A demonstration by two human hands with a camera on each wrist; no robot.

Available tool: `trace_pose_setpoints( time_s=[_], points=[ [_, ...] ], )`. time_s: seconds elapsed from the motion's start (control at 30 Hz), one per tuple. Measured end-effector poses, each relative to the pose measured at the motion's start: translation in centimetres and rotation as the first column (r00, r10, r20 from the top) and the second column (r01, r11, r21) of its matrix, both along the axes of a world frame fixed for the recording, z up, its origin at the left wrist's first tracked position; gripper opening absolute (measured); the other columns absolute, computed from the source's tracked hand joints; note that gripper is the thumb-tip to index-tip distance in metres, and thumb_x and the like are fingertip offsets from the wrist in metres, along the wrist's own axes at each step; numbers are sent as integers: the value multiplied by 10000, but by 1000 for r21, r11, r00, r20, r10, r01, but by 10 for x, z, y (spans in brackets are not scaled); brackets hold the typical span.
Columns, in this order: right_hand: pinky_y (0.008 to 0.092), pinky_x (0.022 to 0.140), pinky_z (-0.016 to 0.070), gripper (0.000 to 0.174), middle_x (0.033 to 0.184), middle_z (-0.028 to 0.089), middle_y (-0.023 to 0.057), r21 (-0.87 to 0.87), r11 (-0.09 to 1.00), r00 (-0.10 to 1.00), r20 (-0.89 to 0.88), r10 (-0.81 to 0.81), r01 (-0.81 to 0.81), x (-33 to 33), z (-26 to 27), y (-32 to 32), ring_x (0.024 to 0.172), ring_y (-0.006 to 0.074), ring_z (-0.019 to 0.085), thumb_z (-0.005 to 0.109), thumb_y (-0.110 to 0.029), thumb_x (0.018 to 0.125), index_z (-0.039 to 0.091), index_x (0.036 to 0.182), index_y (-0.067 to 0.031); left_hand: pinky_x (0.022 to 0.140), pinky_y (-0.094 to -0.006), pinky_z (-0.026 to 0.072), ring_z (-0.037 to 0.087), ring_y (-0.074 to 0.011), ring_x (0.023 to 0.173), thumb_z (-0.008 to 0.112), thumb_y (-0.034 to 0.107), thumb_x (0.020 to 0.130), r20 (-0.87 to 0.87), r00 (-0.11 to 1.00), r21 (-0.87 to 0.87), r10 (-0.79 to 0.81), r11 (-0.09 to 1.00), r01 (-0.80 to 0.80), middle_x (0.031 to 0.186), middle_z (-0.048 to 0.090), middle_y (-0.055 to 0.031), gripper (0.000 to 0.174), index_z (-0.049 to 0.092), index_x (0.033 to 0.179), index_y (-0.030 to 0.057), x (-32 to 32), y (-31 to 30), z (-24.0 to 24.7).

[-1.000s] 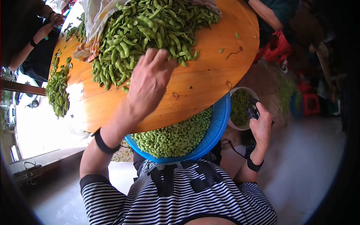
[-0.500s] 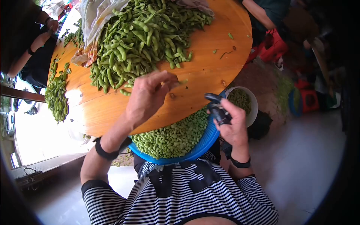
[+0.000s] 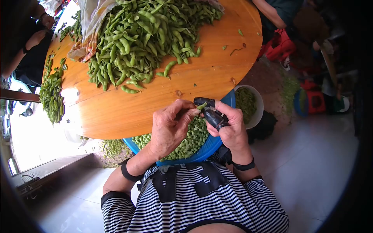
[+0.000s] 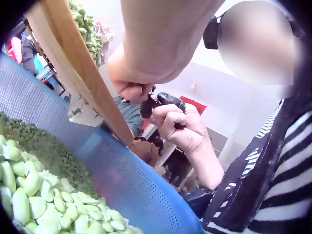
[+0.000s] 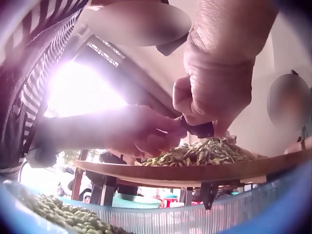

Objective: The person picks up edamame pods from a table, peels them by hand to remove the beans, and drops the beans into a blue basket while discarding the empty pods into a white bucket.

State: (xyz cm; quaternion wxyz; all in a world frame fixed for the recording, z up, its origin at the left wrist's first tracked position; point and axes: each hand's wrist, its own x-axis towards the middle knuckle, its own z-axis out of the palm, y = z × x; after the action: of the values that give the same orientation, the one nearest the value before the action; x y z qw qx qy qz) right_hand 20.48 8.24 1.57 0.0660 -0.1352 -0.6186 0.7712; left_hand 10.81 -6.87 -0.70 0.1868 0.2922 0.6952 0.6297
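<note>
Over the table's near edge, my left hand (image 3: 169, 126) pinches a green edamame pod (image 3: 201, 106) between thumb and forefinger. My right hand (image 3: 234, 130) meets it from the other side, its thumb and forefinger in black coverings (image 3: 214, 117) closed about the pod's end. Both hands appear close together in the left wrist view, the right hand (image 4: 183, 127) with curled fingers. Below them sits a blue basket (image 3: 211, 150) of shelled green beans (image 3: 186, 149). A large heap of edamame pods (image 3: 136, 42) lies on the wooden table (image 3: 116, 118) beyond the hands.
A smaller pile of pods (image 3: 52, 95) lies at the table's left edge, and a cloth (image 3: 95, 19) beside the large heap. On the floor at right stands a white bucket (image 3: 259, 108) with green pods or husks. Other people sit around the table.
My left hand has come back from the heap toward my body with a pod. From over the bucket, my right hand has moved left and up to meet it.
</note>
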Motion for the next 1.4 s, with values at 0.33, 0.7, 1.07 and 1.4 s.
trace_pose_setpoints(
  time_s=[0.33, 0.7, 1.07, 1.4],
  points=[
    [201, 438, 302, 373, 618, 458, -21, -488, 860, 988, -114, 104, -147, 7, -19, 11, 498, 39, 371, 360, 39, 791, 594, 1079, 82, 409, -215, 278, 440, -65, 469, 616, 204, 959, 843, 294, 491, -451, 867, -79, 632, 576, -11, 163, 602, 873, 67, 10, -4, -5],
    [276, 606, 433, 226, 835, 516, 102, 503, 864, 1000, 21, -8, -4, 14, -2, -4, 694, 200, 534, 528, 47, 714, 562, 936, 68, 517, -256, 448, 577, -96, 560, 715, 67, 856, -165, 986, -35, -15, 999, 10, 692, 629, -72, 137, 647, 955, 2, 16, -6, 2],
    [412, 647, 462, 397, 876, 464, 150, 840, 515, 985, -159, -65, 169, 13, -5, -30, 759, 350, 539, 609, 82, 615, 560, 1006, 33, 509, -214, 384, 466, -60, 562, 407, 151, 1028, 538, 808, -78, -241, 940, 332, 680, 528, -12, 227, 517, 1125, -23, -5, -11, 18],
    [394, 609, 441, 294, 814, 468, 144, 788, 577, 977, -177, -121, 214, 9, -11, -21, 697, 336, 531, 610, 60, 675, 568, 964, 27, 522, -218, 355, 399, -62, 617, 381, 73, 976, 785, 591, 218, -185, 976, 16, 728, 458, 21, 199, 566, 1002, 4, 16, 1, 1]
  ],
)
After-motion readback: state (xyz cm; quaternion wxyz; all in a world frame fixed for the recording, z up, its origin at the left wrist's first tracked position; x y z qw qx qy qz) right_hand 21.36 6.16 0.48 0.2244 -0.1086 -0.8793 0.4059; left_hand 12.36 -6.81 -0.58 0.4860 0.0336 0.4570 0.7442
